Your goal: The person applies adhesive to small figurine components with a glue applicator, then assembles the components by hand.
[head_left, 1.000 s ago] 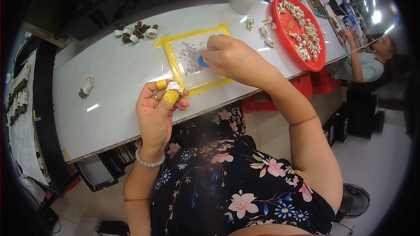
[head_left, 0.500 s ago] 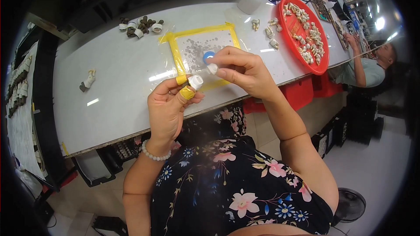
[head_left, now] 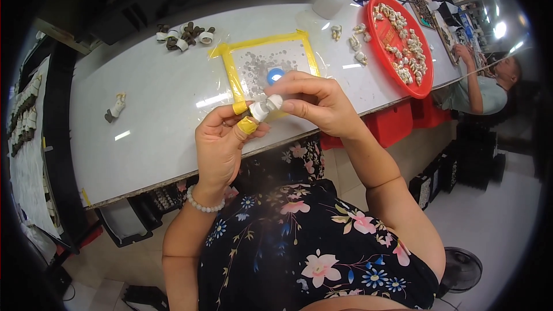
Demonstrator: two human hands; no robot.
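Observation:
Finger and thumb of my left hand [head_left: 218, 144], both wrapped in yellow tape, pinch a small dark piece with a white collar-like end [head_left: 258, 112]. A small white rounded piece [head_left: 275, 102] is pinched between the thumb and fingers of my right hand [head_left: 322, 103]. The two pieces meet, the rounded one at the open white end; whether it sits inside cannot be made out. Just beyond my right fingertips is a blue round thing [head_left: 275, 75], on a spotted sheet edged with yellow tape [head_left: 233, 75].
A cluster of dark and white pieces [head_left: 187, 35] lies at the back; one small figure [head_left: 116, 107] lies at left. On the right, a red round tray [head_left: 427, 87] holds many small white figures, with several more beside it. Another person [head_left: 481, 83] sits at far right.
My right hand has lowered slightly toward my left, bringing the white rounded piece from just apart to against the white end of the other piece. My left hand has hardly moved.

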